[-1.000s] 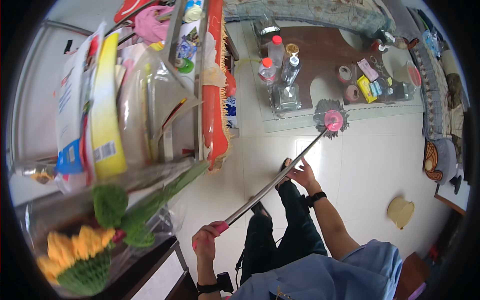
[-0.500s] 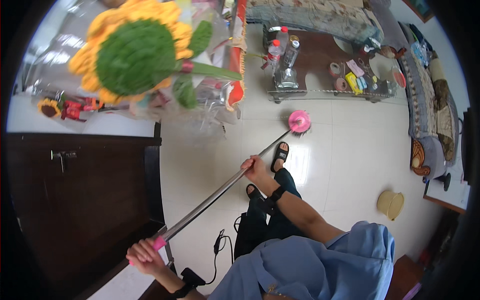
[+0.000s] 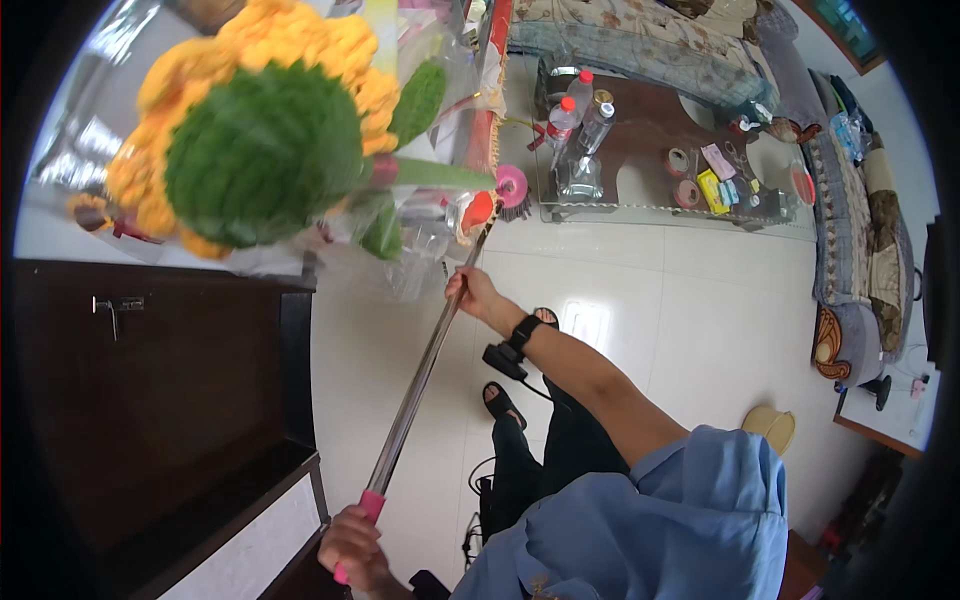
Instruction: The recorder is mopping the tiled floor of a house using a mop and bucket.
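A mop [image 3: 412,400] with a shiny metal pole slants from the lower left up to the middle. My left hand [image 3: 352,545] is closed round the pink grip at its near end. Farther up the pole, my right hand [image 3: 474,292] grips the bare metal. The round pink mop head [image 3: 512,186] with its dark fringe lies on the floor between the near-left table and the coffee table. Part of the pole just below the head is hidden behind the table's cloth edge and plastic wrapping.
A knitted sunflower [image 3: 265,155] in clear wrapping looms at upper left. Bottles [image 3: 562,125] and small items stand on the low coffee table [image 3: 640,120]. A sofa [image 3: 640,45], a yellow bucket [image 3: 769,428] and a dark cabinet [image 3: 190,400] surround the tiled floor [image 3: 620,300].
The mop head has moved left and away from me, toward the gap between the tables. My right hand went left and up with the pole; my left hand shifted right and lower.
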### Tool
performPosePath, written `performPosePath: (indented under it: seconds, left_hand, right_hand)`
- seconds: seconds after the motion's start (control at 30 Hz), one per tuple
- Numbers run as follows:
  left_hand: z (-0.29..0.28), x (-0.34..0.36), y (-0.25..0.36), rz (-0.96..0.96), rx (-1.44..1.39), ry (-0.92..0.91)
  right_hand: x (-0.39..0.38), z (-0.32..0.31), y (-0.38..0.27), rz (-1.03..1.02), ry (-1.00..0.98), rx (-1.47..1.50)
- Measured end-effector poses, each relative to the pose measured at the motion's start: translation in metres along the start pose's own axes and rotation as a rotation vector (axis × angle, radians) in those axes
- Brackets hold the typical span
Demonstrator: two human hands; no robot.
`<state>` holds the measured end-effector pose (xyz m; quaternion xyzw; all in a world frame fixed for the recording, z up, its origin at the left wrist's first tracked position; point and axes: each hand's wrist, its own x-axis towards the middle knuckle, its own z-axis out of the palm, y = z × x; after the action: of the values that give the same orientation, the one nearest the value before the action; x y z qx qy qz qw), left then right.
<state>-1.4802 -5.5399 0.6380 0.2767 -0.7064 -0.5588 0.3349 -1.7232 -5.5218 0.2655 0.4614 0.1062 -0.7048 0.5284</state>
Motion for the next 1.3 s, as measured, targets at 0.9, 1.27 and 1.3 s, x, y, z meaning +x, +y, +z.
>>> performPosePath:
  seconds: [0.9, 1.27, 1.3]
  left_hand:
    - [0.135, 0.054, -0.114, -0.260, 0.243, -0.278]
    - [0.040, 0.036, -0.017, -0.063, 0.142, -0.248]
    - [0.031, 0.035, -0.014, -0.066, 0.078, -0.200]
  right_hand:
    - [0.051, 0.013, -0.074, -0.389, 0.216, -0.623]
    - [-0.066, -0.030, 0.064, -0.229, 0.180, -0.470]
    - [-0.073, -0.038, 0.075, -0.235, 0.177, -0.469]
